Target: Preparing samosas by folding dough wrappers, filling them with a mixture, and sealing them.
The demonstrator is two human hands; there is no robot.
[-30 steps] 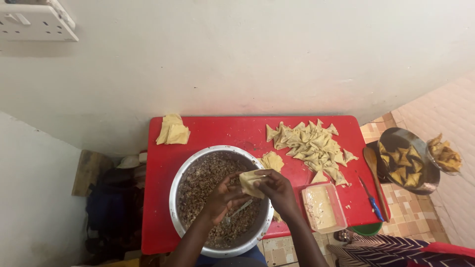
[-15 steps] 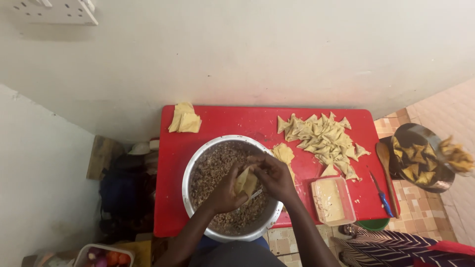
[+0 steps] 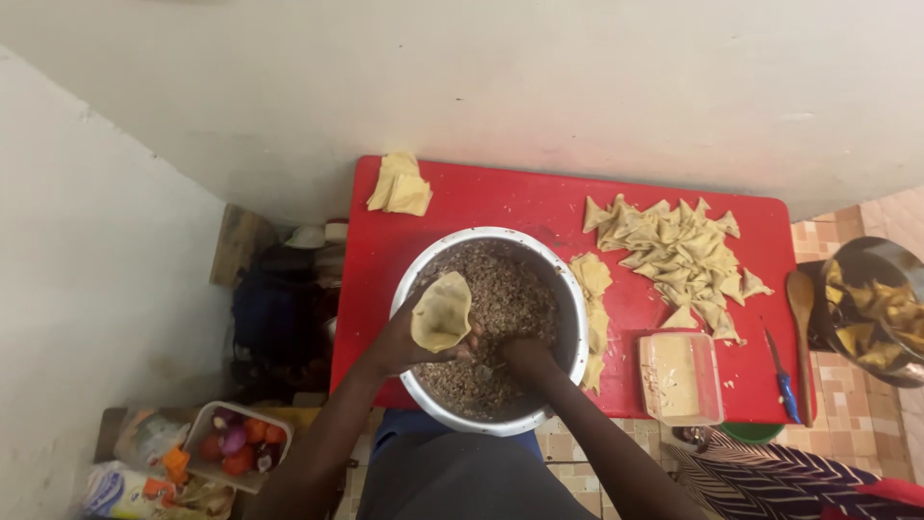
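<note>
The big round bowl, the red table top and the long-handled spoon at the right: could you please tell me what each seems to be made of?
The big round silver bowl looks like metal: a thin, bright rim with a dull sheen. The red table top seems to be plastic, since it is evenly coloured, smooth and slightly glossy, though painted board is possible. The long-handled tan spoon looks like wood, matt and uniformly light brown.

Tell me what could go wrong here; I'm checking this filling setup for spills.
The left hand holds an open pastry cone over the metal bowl; overfilling could tear it. The right hand is in the filling, so bits may scatter. The bowl overhangs the red table edge and might tip.
</note>
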